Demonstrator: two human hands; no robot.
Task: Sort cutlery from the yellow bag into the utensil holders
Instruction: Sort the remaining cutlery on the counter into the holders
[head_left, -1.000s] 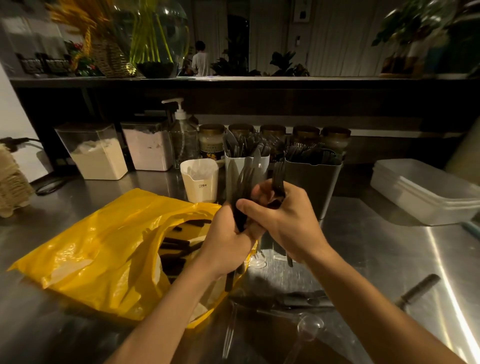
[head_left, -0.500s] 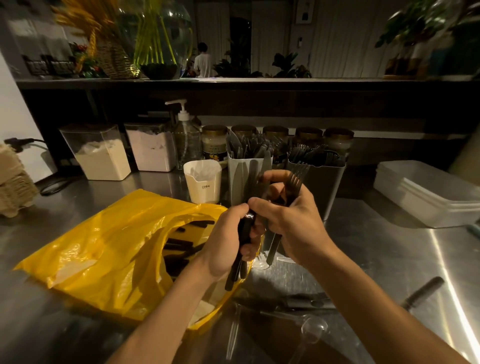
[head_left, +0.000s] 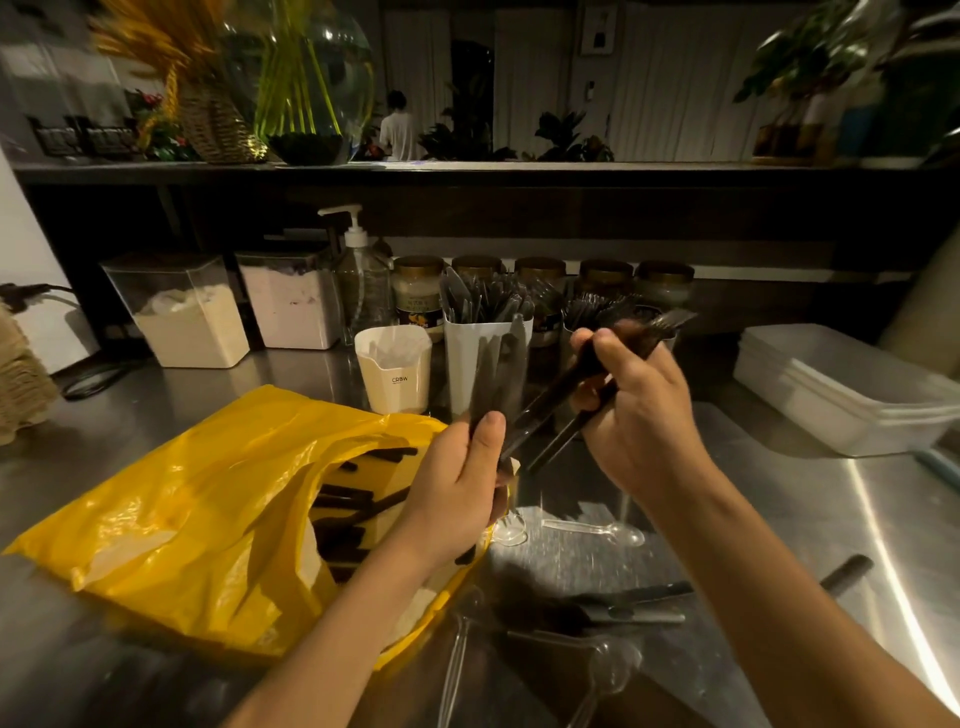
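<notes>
Right hand (head_left: 640, 415) lifted forks (head_left: 666, 322) up and rightward, left hand (head_left: 457, 491) gripping knives (head_left: 494, 370)

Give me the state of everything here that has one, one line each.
yellow bag, open, lying on its side, black cutlery inside
left hand, grips knives upright
right hand, grips forks tilted
white holder, upright, packed with black cutlery
cream cup, upright
pump bottle, upright
clear spoon, lying loose on the counter
</notes>
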